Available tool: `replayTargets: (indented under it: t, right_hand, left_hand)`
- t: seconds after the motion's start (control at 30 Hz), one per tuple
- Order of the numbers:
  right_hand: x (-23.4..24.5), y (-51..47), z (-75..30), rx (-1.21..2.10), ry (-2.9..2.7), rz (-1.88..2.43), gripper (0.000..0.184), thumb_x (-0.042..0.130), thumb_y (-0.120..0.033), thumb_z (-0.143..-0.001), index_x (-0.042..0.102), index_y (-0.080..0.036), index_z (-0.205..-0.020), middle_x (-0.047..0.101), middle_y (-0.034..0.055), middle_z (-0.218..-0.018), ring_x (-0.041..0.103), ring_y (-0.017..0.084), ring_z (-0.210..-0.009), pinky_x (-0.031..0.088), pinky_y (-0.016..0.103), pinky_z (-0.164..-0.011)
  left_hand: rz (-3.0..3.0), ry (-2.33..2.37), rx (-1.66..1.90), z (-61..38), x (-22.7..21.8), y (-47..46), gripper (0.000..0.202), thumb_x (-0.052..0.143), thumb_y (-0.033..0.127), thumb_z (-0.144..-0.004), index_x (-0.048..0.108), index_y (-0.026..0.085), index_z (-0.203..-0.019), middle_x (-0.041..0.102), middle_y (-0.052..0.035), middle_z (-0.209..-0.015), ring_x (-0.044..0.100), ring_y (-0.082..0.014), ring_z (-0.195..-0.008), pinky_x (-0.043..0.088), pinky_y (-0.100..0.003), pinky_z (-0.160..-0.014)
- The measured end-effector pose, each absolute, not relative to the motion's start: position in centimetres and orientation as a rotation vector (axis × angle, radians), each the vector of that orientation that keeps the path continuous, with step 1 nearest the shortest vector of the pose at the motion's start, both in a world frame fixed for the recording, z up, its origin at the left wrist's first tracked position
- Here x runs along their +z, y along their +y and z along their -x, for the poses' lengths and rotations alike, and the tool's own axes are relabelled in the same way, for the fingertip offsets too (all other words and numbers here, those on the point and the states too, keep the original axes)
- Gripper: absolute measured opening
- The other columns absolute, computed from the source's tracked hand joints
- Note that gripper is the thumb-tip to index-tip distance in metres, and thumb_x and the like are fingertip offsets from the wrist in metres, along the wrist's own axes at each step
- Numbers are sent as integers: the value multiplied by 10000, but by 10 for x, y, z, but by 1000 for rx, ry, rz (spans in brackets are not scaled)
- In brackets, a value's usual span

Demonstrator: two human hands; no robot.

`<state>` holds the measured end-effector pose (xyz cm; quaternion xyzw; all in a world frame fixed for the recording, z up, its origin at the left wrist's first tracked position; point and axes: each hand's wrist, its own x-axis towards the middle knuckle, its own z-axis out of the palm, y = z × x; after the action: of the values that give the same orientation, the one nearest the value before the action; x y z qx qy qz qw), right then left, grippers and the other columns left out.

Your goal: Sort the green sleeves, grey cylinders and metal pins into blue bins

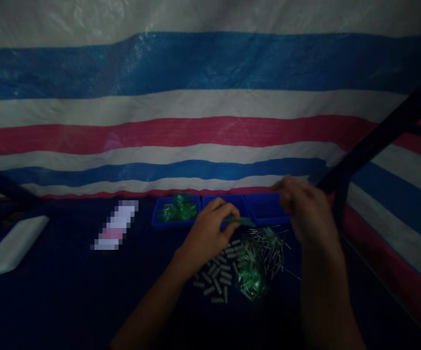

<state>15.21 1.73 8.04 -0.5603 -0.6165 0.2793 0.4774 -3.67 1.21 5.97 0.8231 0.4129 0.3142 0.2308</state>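
My left hand (215, 223) is closed, thumb and fingers pinched on a thin greenish strip (244, 221) that sticks out to the right; its exact kind is too dark to make out. My right hand (303, 206) is raised over the right end of the blue bins, smeared by motion, so I cannot see whether its fingers hold anything. Below the hands lie a pile of thin metal pins (274, 250), a heap of shiny green clear plastic pieces (250, 279) and many small grey blocks (213, 279).
Three blue bins stand in a row at the back; the left bin (176, 224) holds green plastic pieces. A white device (13, 248) and a pixelated pale object (117, 226) lie on the dark blue table (79, 296). Striped sheeting (181, 131) and a dark frame bar (378, 129) enclose the place.
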Motion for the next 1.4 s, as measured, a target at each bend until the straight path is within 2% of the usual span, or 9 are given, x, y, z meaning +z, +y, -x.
replayTargets:
  t: [0.1,0.23,0.33,0.47,0.6,0.8,0.93,1.17,1.4]
  right_hand:
    - [74,33,-129,942,-1571,1308,384,433,-499,-842,587,-177,-701,461,-33,-488,445,103,-469,337,246,-457]
    - [64,38,-101,1335,-1651,1027,314,485,-448,-822,566,-178,-684,576,-3,-597,519,107,-566,381,247,-552]
    - [62,34,-88,1449,-1543,900,239,558,-397,-768,591,-171,-701,576,-11,-610,515,103,-590,367,238,-569]
    - [56,34,-77,1311,-1281,955,182,619,-335,-691,564,-172,-633,514,-46,-550,438,83,-529,310,220,-516]
    - [48,39,-74,1090,-1275,1013,145,602,-316,-703,573,-177,-669,523,-42,-564,456,99,-534,329,232,-521]
    - [43,37,-69,706,-1480,997,102,549,-237,-778,623,-187,-729,591,-11,-640,522,130,-604,401,264,-579]
    - [41,35,-64,535,-1612,904,121,567,-171,-784,664,-215,-842,653,10,-759,567,146,-705,444,297,-663]
    - [34,39,-65,370,-1675,902,253,559,-82,-746,670,-253,-895,610,29,-889,551,176,-873,451,352,-774]
    - [35,42,-68,598,-1632,949,267,457,-126,-791,650,-240,-936,595,45,-954,546,180,-933,432,342,-826]
  left_hand:
    - [-2322,1210,1058,60,77,9,208,482,28,-726,555,207,-802,447,-13,-827,470,-161,-838,420,-296,-745]
    - [-2348,1197,1127,79,85,12,276,446,-34,-695,574,197,-776,385,-7,-815,439,-152,-811,407,-275,-708]
    - [-2351,1143,1110,84,83,16,302,430,-65,-693,581,186,-765,379,-8,-840,438,-143,-821,405,-261,-710]
    - [-2365,1121,1045,87,76,22,301,458,-27,-745,603,214,-853,402,-24,-941,445,-159,-929,406,-296,-805]
    - [-2331,1139,957,93,74,27,150,503,217,-842,603,242,-951,472,-40,-1048,428,-202,-1048,341,-375,-936]
    - [-1793,1273,973,98,78,32,480,253,475,-905,621,195,-779,593,-17,-746,538,-173,-742,416,-278,-680]
    - [-1617,1325,1006,99,75,38,551,277,567,-859,634,188,-675,573,-15,-630,501,-160,-614,374,-262,-570]
    - [-1526,1235,980,107,75,42,226,529,364,-757,616,181,-659,581,13,-645,504,-130,-619,370,-234,-580]
    - [-1791,1182,945,100,81,37,163,458,261,-821,595,177,-796,600,6,-751,533,-129,-689,403,-243,-630]
